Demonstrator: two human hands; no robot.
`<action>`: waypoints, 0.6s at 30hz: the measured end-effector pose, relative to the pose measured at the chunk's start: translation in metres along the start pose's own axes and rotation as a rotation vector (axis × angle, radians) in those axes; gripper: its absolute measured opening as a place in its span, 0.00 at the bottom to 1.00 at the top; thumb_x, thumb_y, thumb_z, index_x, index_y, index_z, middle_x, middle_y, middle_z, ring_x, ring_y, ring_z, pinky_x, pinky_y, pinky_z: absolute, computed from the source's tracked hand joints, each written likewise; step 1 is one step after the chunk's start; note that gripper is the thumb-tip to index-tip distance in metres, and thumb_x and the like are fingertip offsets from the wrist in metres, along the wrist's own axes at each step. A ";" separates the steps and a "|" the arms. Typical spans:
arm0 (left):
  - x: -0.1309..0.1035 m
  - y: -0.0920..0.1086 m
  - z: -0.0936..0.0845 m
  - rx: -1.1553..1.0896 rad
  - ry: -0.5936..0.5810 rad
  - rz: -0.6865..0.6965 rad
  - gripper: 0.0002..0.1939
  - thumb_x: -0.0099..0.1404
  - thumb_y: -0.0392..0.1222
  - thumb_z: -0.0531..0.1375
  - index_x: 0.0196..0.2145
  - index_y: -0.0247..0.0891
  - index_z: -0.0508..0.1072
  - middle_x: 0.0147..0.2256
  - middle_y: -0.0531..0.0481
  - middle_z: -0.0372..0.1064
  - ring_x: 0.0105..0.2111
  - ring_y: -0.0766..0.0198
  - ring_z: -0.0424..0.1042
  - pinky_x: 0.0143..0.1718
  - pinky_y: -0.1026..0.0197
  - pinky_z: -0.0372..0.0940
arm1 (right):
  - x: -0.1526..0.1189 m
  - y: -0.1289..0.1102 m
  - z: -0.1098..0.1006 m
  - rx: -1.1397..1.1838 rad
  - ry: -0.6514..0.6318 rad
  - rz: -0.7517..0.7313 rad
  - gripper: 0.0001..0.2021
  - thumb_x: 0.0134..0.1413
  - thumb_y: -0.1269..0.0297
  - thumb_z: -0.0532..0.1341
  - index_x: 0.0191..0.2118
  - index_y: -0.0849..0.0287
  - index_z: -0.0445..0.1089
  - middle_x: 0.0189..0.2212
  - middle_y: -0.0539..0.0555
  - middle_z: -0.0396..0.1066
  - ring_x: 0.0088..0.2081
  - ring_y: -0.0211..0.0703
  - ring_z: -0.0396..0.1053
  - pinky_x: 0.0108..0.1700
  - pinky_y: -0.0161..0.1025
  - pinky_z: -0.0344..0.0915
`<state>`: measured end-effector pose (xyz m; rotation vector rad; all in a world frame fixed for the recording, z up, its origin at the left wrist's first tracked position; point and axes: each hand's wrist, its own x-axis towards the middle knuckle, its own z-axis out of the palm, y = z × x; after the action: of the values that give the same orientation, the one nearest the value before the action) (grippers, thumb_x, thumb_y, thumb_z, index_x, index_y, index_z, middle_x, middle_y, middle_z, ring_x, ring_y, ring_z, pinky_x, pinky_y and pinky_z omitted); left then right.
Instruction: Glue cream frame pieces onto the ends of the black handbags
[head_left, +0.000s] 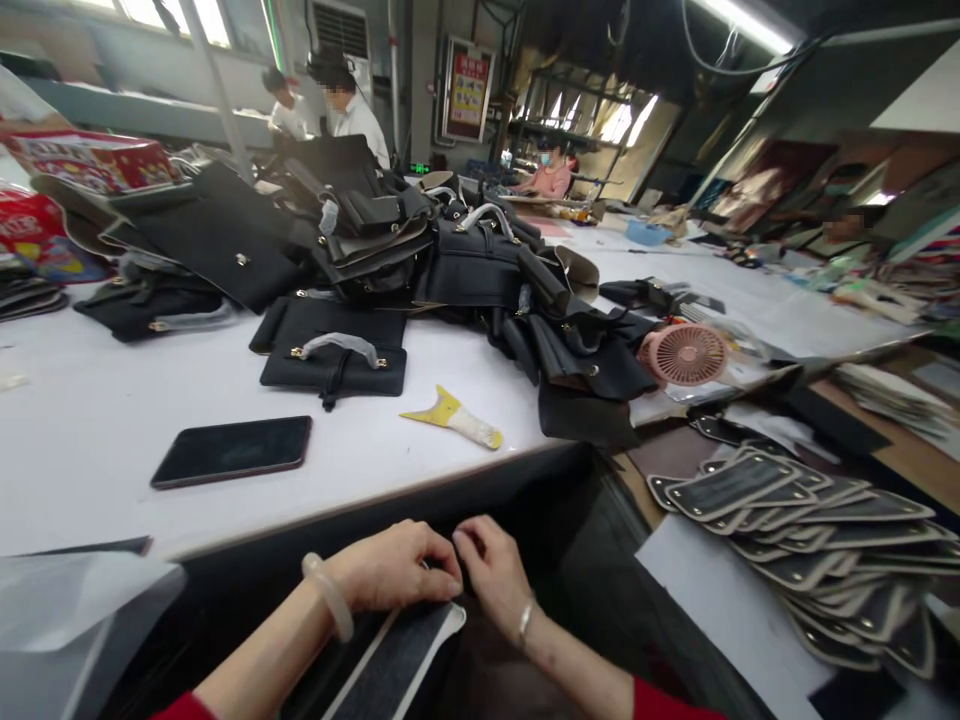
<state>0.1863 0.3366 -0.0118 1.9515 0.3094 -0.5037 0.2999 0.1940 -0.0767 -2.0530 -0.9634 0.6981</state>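
My left hand (397, 568), with a pale bangle at the wrist, has its fingers bent and pressed together at the top end of a black strip (397, 665) with light edges. What those fingertips pinch is too small to make out. Just right of it, my right hand (491, 568) has curled fingers with thumb and forefinger close together; anything between them cannot be seen. The two hands nearly touch. Beyond them on the white table (360, 470) lie a yellow-and-white tool (454, 417) and a dark phone (232, 450).
Black leather bags (480, 265) are heaped across the table, with a small one (337, 360) in front. A pink fan (688, 354) stands right of the heap. Black pieces with light edges (795, 530) are piled at the right. Several people sit farther back.
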 end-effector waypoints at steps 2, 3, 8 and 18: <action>0.000 0.000 0.001 -0.004 0.000 0.000 0.14 0.57 0.46 0.59 0.37 0.40 0.80 0.31 0.52 0.77 0.31 0.61 0.72 0.32 0.65 0.63 | 0.022 -0.014 -0.031 -0.135 0.073 -0.145 0.11 0.66 0.63 0.54 0.41 0.61 0.72 0.37 0.56 0.70 0.40 0.43 0.68 0.46 0.41 0.66; 0.000 0.000 0.001 -0.005 -0.001 0.001 0.14 0.57 0.46 0.59 0.37 0.40 0.80 0.32 0.52 0.77 0.32 0.61 0.72 0.33 0.65 0.63 | 0.036 -0.022 -0.044 -0.196 0.096 -0.206 0.11 0.66 0.63 0.53 0.44 0.61 0.71 0.42 0.57 0.69 0.47 0.46 0.67 0.52 0.43 0.63; 0.001 0.000 0.001 -0.006 -0.031 -0.012 0.15 0.58 0.46 0.58 0.39 0.39 0.80 0.34 0.51 0.77 0.35 0.59 0.73 0.35 0.64 0.65 | 0.118 -0.053 -0.061 -0.466 0.050 -0.289 0.19 0.59 0.59 0.63 0.53 0.62 0.67 0.52 0.62 0.66 0.57 0.58 0.60 0.59 0.58 0.56; 0.009 0.001 -0.011 -0.071 -0.175 0.000 0.14 0.58 0.46 0.61 0.40 0.41 0.80 0.35 0.52 0.77 0.37 0.59 0.72 0.38 0.63 0.65 | 0.071 -0.025 -0.064 -0.148 -0.109 -0.080 0.10 0.57 0.66 0.59 0.45 0.62 0.69 0.40 0.56 0.71 0.39 0.45 0.70 0.46 0.44 0.67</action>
<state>0.1974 0.3459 -0.0111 1.8249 0.2127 -0.6499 0.3764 0.2373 -0.0308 -2.1082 -1.1836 0.7209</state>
